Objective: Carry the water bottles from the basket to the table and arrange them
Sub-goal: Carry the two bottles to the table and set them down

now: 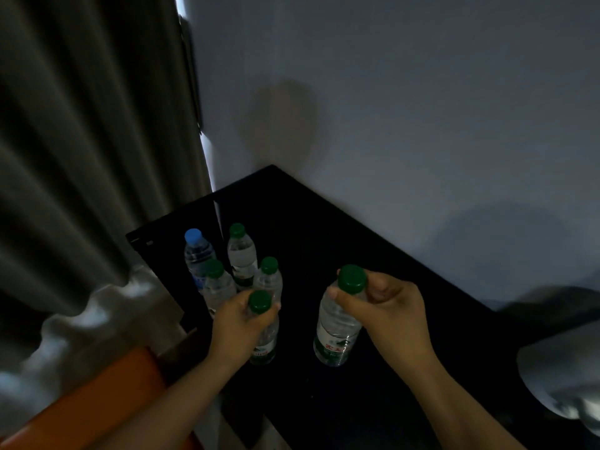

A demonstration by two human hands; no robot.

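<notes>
Six water bottles show on or over the black table (pixel 373 254), which sits in a dim corner against a pale wall (pixel 422 108) with a grey curtain (pixel 81 141) hanging to the left. Four of them stand upright in a tight cluster near the table's far left edge: a blue-capped bottle (pixel 196 251) at the back left, a green-capped bottle (pixel 242 251) just beside it to the right, and two more green-capped ones in front, the front-left bottle (pixel 218 284) and the front-right bottle (pixel 268 277). The left hand (pixel 240 323) is closed around the neck of a fifth bottle (pixel 264 339), fingers wrapped just under its green cap, holding it upright right at the near side of the cluster; whether its base rests on the table cannot be told in the dark. The right hand (pixel 386 306) is clamped on the neck of a sixth bottle (pixel 337 332), thumb and fingers pinching below the green cap, the bottle tilted slightly and apart from the group, to its right. An orange surface (pixel 107 391) lies at the lower left, and a blurred grey-white shape (pixel 561 375) sits at the right edge.
</notes>
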